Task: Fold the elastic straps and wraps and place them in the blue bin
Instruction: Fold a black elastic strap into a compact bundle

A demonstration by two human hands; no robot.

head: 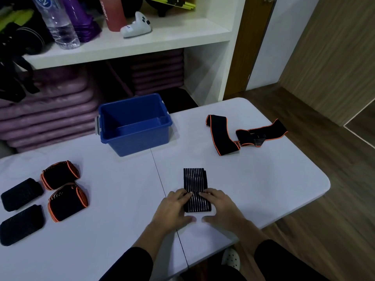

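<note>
A black wrap with white stripes [195,180] lies folded on the white table [263,179] in front of me. My left hand [172,207] and my right hand [221,207] grip its near end from either side, fingers curled over the top and thumbs at the near edge. The blue bin [113,118] stands behind it, and nothing shows inside it. An unfolded black strap with orange trim [223,134] sprawls at the far right. At the left lie two folded orange-trimmed straps [60,175] [68,201] and two folded black wraps [21,193] [21,224].
A white shelf [142,43] behind the table holds bottles, a white controller [136,25] and dark gear. Purple mats [50,110] are stacked under it. The table's right edge drops to wooden floor [334,199].
</note>
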